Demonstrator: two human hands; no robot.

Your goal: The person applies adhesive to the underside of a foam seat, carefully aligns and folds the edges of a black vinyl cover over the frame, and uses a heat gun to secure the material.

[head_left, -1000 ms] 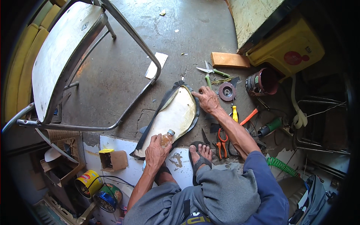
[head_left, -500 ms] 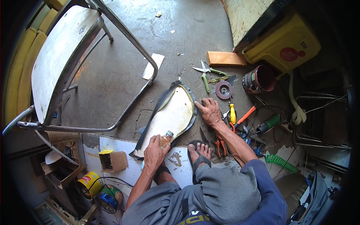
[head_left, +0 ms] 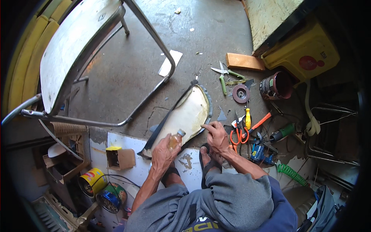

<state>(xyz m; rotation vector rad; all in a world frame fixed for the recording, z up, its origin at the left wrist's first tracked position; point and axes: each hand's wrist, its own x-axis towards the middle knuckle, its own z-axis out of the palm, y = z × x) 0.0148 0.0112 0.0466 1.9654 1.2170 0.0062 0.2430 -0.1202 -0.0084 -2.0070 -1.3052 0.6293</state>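
A worn white chair (head_left: 79, 52) on bent metal tubing (head_left: 149, 29) fills the upper left of the frame, next to long yellow pads (head_left: 31, 58) at the left edge. A white sheet (head_left: 165, 67) lies on the floor (head_left: 208, 40) at upper centre. Towards the upper right, a wooden block (head_left: 245, 62) lies just beside a yellow plastic container (head_left: 315, 48), near a stained bucket (head_left: 269, 87). At lower left, a small cardboard box (head_left: 124, 159) is near a yellow can (head_left: 92, 179). A coiled green hose (head_left: 292, 173) shows at lower right.

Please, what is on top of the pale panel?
The left hand holds a small bottle over the near end of the pale panel; the right hand is at its right edge. What lies beneath the left hand and bottle is hidden.
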